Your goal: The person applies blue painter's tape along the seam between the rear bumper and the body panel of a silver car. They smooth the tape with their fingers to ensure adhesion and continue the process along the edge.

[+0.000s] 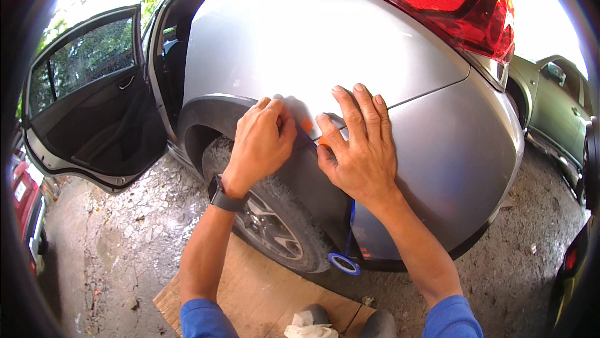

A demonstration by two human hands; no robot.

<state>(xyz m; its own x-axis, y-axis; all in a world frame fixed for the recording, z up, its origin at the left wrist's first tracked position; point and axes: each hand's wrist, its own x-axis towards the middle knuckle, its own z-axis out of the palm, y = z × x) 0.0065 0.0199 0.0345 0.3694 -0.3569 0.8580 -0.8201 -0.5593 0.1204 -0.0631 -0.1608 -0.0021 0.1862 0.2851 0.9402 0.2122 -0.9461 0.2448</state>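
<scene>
My left hand [263, 143], with a watch on its wrist, is curled near the top of the black wheel-arch trim [218, 108]; a strip of blue tape seems to run from its fingers. My right hand [360, 146] lies spread on the silver rear bumper [445, 164], across its seam with the quarter panel [290, 47]. An orange tape piece [307, 125] sits between the hands, and another shows beside my right thumb and index finger. A roll of blue tape [344, 263] hangs by its strip below my right hand. Whether my left fingers pinch the tape is hidden.
The red tail light [436, 5] is above. At left the rear door [89, 99] stands open. The rear wheel [267, 221] is beside a wooden board [276, 286] on rough ground, with a pale cloth [309, 327] near my knees. A green vehicle [553, 103] stands right, a red one [29, 202] left.
</scene>
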